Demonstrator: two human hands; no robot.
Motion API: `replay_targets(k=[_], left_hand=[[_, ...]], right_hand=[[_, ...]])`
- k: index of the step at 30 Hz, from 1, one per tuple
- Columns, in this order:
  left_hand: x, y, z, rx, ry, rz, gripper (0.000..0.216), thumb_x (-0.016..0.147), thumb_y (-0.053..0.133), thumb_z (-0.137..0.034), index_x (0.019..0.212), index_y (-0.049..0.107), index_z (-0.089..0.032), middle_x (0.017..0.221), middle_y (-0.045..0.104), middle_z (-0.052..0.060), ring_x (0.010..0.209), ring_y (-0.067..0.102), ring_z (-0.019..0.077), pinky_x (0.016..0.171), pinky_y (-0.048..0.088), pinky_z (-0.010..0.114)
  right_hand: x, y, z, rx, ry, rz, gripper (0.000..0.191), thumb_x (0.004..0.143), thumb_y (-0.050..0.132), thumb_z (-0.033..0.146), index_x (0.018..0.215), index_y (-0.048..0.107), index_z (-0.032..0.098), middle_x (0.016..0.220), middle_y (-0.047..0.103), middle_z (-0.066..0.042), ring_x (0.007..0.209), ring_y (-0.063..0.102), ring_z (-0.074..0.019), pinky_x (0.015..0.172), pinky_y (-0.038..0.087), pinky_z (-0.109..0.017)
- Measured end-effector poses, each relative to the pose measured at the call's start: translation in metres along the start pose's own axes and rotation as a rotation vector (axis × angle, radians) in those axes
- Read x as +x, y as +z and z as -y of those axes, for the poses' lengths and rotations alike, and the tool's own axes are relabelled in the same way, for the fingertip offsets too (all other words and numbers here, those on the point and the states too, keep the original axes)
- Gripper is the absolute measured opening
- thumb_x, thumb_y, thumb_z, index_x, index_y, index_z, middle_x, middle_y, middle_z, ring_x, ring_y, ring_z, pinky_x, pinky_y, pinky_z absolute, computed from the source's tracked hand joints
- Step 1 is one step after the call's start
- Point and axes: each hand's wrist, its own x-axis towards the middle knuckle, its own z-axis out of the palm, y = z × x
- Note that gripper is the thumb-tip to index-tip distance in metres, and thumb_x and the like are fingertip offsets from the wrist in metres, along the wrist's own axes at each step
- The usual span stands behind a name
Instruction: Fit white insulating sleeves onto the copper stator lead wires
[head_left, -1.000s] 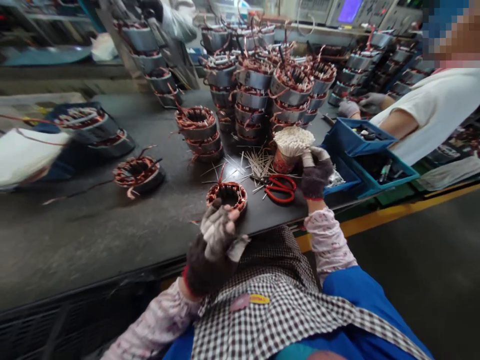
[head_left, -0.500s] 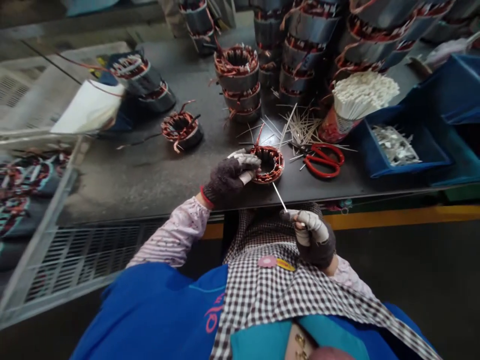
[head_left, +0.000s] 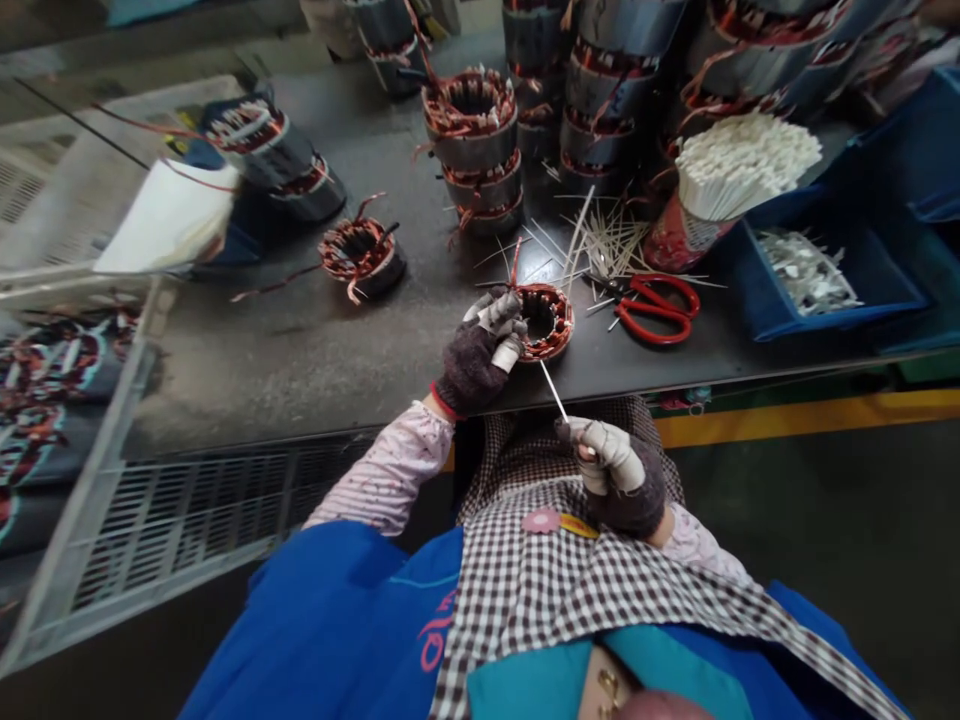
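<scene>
A small motor stator (head_left: 547, 320) with copper windings lies at the near edge of the dark workbench (head_left: 285, 350). My left hand (head_left: 484, 350), in a dark glove with taped fingers, grips the stator's left rim. My right hand (head_left: 611, 470), gloved the same way, is below the bench edge over my checked apron. It pinches a thin white stick (head_left: 553, 390) that points up toward the stator.
Red-handled scissors (head_left: 660, 308) and loose sticks (head_left: 600, 245) lie right of the stator. A red cup of white sticks (head_left: 731, 165) and blue bins (head_left: 825, 275) stand at the right. Stacked stators (head_left: 472, 150) fill the back; a single stator (head_left: 360, 255) lies left. A wire rack (head_left: 172, 510) sits lower left.
My right hand left the cup of sticks and came down to my apron holding one stick. My left hand moved onto the stator's rim. The view dropped toward the bench.
</scene>
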Motion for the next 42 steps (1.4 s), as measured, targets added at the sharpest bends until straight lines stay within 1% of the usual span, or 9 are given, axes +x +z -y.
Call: replay_targets(k=[7,12,16,21,25,27,31,35,42], left_hand=[[-0.02,0.009,-0.016,0.035,-0.027,-0.072,0.034,0.117,0.087,-0.034,0.151,0.088,-0.028,0.161,0.091,0.013,0.174,0.075,0.0398,0.16,0.053,0.069],[-0.013,-0.009,-0.03,0.068,0.021,-0.073,0.042,0.115,0.087,-0.035,0.156,0.085,-0.027,0.151,0.094,0.013,0.163,0.083,0.0397,0.157,0.058,0.068],[-0.008,-0.025,-0.042,-0.063,-0.028,-0.044,0.068,0.117,0.084,-0.046,0.181,0.067,-0.029,0.16,0.09,0.015,0.148,0.091,0.0368,0.134,0.077,0.058],[-0.006,-0.046,-0.066,-0.108,0.031,-0.075,0.086,0.119,0.078,-0.058,0.196,0.041,-0.044,0.185,0.075,0.011,0.139,0.094,0.0326,0.129,0.078,0.06],[0.001,-0.051,-0.091,0.017,0.011,0.084,0.079,0.117,0.084,-0.039,0.188,0.056,-0.021,0.164,0.088,0.016,0.142,0.092,0.0348,0.141,0.07,0.062],[0.007,-0.052,-0.097,0.153,0.018,0.165,0.064,0.117,0.081,-0.031,0.179,0.07,-0.018,0.152,0.092,0.015,0.146,0.089,0.0376,0.142,0.068,0.063],[0.016,-0.051,-0.092,0.401,0.107,0.262,0.05,0.119,0.066,-0.02,0.166,0.084,-0.021,0.153,0.092,0.014,0.147,0.087,0.0385,0.148,0.06,0.069],[0.015,-0.034,-0.075,0.494,0.084,0.183,0.064,0.118,0.062,-0.016,0.181,0.072,-0.013,0.161,0.09,0.021,0.157,0.083,0.0389,0.156,0.052,0.069],[-0.008,-0.009,-0.045,0.314,0.016,0.134,0.063,0.114,0.063,-0.015,0.175,0.079,-0.019,0.16,0.094,0.017,0.174,0.076,0.0381,0.156,0.059,0.068]], right_hand=[[0.021,0.004,0.006,-0.26,-0.382,-0.171,0.043,0.12,0.073,0.013,0.157,0.083,0.033,0.125,0.101,-0.008,0.107,0.102,-0.0288,0.093,0.089,-0.039],[0.021,-0.001,0.011,-0.195,-0.382,-0.172,0.059,0.114,0.075,0.005,0.163,0.081,0.038,0.13,0.102,-0.005,0.107,0.102,-0.0295,0.096,0.089,-0.04],[0.021,0.0,0.01,-0.283,-0.326,-0.171,0.047,0.116,0.074,0.009,0.154,0.084,0.035,0.124,0.102,-0.008,0.101,0.101,-0.0298,0.092,0.088,-0.04],[0.027,0.004,0.015,-0.324,-0.348,-0.186,0.045,0.12,0.069,0.011,0.157,0.082,0.032,0.117,0.1,-0.006,0.096,0.1,-0.0277,0.086,0.087,-0.038],[0.028,0.003,0.013,-0.312,-0.355,-0.177,0.041,0.123,0.069,0.015,0.158,0.083,0.033,0.119,0.101,-0.009,0.101,0.1,-0.0284,0.089,0.087,-0.038],[0.027,0.003,0.009,-0.28,-0.318,-0.167,0.037,0.125,0.071,0.018,0.155,0.086,0.033,0.121,0.101,-0.01,0.103,0.1,-0.0286,0.09,0.087,-0.038],[0.028,0.007,-0.004,-0.248,-0.282,-0.149,0.038,0.125,0.073,0.02,0.157,0.089,0.032,0.129,0.101,-0.01,0.11,0.1,-0.0287,0.096,0.087,-0.04],[0.043,0.019,-0.021,-0.22,-0.244,-0.107,0.039,0.123,0.075,0.018,0.155,0.092,0.034,0.145,0.098,-0.012,0.127,0.099,-0.0296,0.11,0.087,-0.045],[0.065,0.019,-0.022,0.037,-0.052,-0.1,0.022,0.125,0.078,0.034,0.133,0.098,0.035,0.131,0.099,-0.009,0.123,0.097,-0.0278,0.114,0.084,-0.046]])
